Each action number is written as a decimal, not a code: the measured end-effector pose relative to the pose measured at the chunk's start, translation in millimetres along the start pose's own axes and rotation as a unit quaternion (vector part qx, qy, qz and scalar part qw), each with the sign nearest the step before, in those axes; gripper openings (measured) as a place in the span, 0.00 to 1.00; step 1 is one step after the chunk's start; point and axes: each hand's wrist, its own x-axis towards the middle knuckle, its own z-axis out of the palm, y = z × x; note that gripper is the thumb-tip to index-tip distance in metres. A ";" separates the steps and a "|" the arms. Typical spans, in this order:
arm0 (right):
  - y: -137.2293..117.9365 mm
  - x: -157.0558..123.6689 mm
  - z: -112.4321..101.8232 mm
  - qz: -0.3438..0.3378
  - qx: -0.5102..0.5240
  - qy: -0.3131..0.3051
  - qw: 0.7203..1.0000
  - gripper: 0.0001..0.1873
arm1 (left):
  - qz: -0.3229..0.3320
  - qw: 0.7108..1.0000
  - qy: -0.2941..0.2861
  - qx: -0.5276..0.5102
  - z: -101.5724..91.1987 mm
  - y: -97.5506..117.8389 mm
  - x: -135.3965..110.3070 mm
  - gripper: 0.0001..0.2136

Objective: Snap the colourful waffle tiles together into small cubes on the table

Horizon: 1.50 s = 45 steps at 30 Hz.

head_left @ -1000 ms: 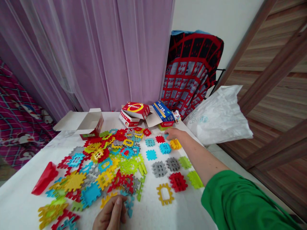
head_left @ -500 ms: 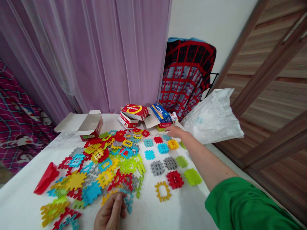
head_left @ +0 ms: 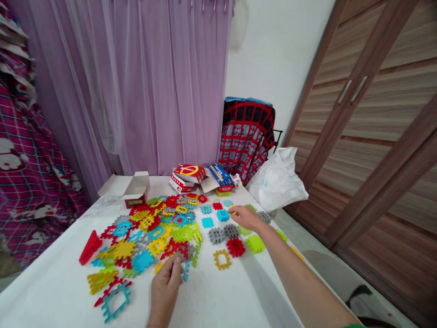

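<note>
My left hand (head_left: pixel 168 276) is closed at the near edge of the pile, thumb against the fingers. A light-blue toothed piece (head_left: pixel 185 272) shows just beyond its fingertips; whether it is gripped is hidden. My right hand (head_left: pixel 246 217) reaches over the sorted pieces, its fingers closed around a yellow interlocking block (head_left: pixel 232 209), mostly covered by the hand. Close beside it on the left is a blue block (head_left: pixel 223 215), with a red piece (head_left: pixel 217 206) behind. Grey blocks (head_left: pixel 231 231), a red block (head_left: pixel 236 247), a green block (head_left: pixel 255 243) and a yellow frame (head_left: pixel 222 259) lie nearer.
A mixed pile of toothed plastic pieces (head_left: pixel 143 261) covers the left of the white table (head_left: pixel 218 300). An open box (head_left: pixel 137 190), red boxes (head_left: pixel 190 173) and a blue box (head_left: pixel 221 175) stand at the back. A white plastic bag (head_left: pixel 278 182) is at the right edge.
My right hand has drawn back from the far end of the sorted pieces to the yellow block. My left hand stays closed by the pile. The view has turned to the right.
</note>
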 end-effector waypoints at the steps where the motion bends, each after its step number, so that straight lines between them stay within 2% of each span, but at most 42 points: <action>1: -9.1 -14.5 11.0 -0.006 0.046 0.019 0.999 0.16 | 0.015 1.000 -0.002 0.008 0.8 0.0 -1.3 0.22; 4: -37.8 -57.4 49.6 -0.032 0.167 0.083 0.982 0.15 | 0.063 0.997 -0.012 0.049 1.5 0.2 -6.2 0.18; 7: -62.2 -93.7 85.8 -0.043 0.234 0.195 0.952 0.15 | 0.085 0.992 -0.025 0.095 -1.5 -0.2 -12.2 0.16; 10: -76.0 -118.6 109.4 -0.061 0.230 0.269 0.933 0.15 | 0.081 0.990 -0.026 0.108 -9.0 -0.7 -19.7 0.15; 13: -81.2 -133.0 119.1 -0.073 0.198 0.314 0.926 0.15 | 0.063 0.992 -0.028 0.102 -18.8 -0.3 -27.4 0.15; 15: -83.6 -138.5 121.0 -0.084 0.184 0.322 0.925 0.15 | 0.048 0.995 -0.028 0.089 -24.4 0.1 -31.3 0.16; 19: -90.1 -143.3 123.3 -0.124 0.158 0.296 0.934 0.15 | 0.028 0.997 -0.009 0.072 -29.0 -0.3 -35.2 0.17; 26: -92.4 -141.3 128.9 -0.135 0.163 0.281 0.936 0.16 | 0.064 0.987 0.052 0.137 -31.7 2.0 -32.0 0.15; 29: -90.7 -139.6 129.9 -0.120 0.191 0.276 0.934 0.16 | 0.133 0.956 0.092 0.244 -46.3 4.5 -22.2 0.12; 31: -90.0 -138.3 129.7 -0.113 0.207 0.272 0.933 0.16 | 0.168 0.907 0.106 0.372 -59.1 5.9 -13.1 0.14; 34: -89.6 -136.4 128.6 -0.107 0.220 0.270 0.931 0.16 | 0.144 0.838 0.100 0.516 -74.3 7.3 0.1 0.17; 36: -90.0 -135.3 127.7 -0.101 0.226 0.266 0.932 0.16 | 0.117 0.811 0.084 0.568 -79.3 8.3 6.3 0.18; 39: -92.0 -134.9 126.1 -0.093 0.235 0.251 0.934 0.16 | 0.097 0.790 0.054 0.603 -81.5 11.6 10.8 0.16; 45: -98.0 -136.5 119.8 -0.090 0.234 0.216 0.944 0.16 | 0.108 0.769 0.006 0.630 -86.3 19.9 15.3 0.15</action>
